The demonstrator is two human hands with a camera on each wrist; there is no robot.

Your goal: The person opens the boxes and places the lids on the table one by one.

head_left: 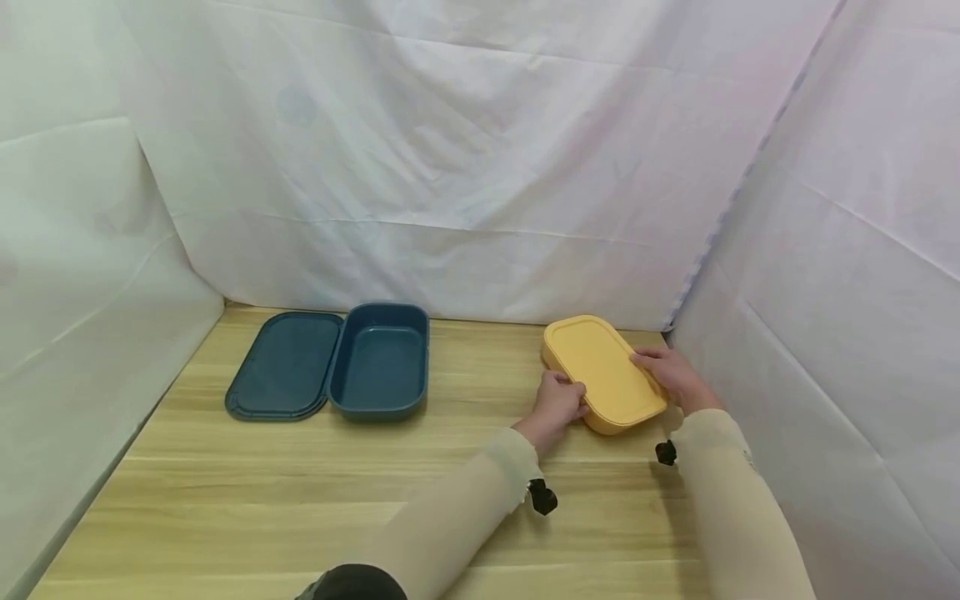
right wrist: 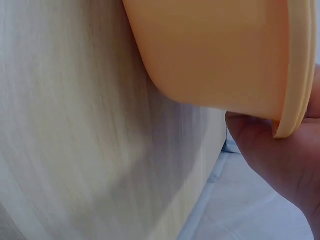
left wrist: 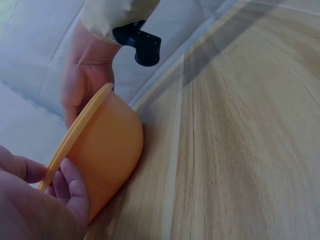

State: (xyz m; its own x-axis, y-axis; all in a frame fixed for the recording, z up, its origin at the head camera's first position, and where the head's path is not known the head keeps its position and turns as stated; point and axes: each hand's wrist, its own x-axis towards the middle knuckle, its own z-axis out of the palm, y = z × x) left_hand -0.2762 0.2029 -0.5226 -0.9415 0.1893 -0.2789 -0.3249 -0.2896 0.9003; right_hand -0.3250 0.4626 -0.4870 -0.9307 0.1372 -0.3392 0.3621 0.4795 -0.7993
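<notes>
Box [head_left: 602,367], yellow with its top on, sits at the table's [head_left: 420,500] far right — left hand [head_left: 557,406] pinching its rim [left wrist: 79,125], right hand [head_left: 675,379] pinching the right edge. Blue tub [head_left: 381,367] and blue lid [head_left: 285,367] lie far left, side by side.

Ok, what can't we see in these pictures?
- Inside the yellow box, head view: hidden by its lid.
- Part of the left hand, left wrist view: cut off by the left edge.
- Part of the right hand, right wrist view: cut off by the right edge.
</notes>
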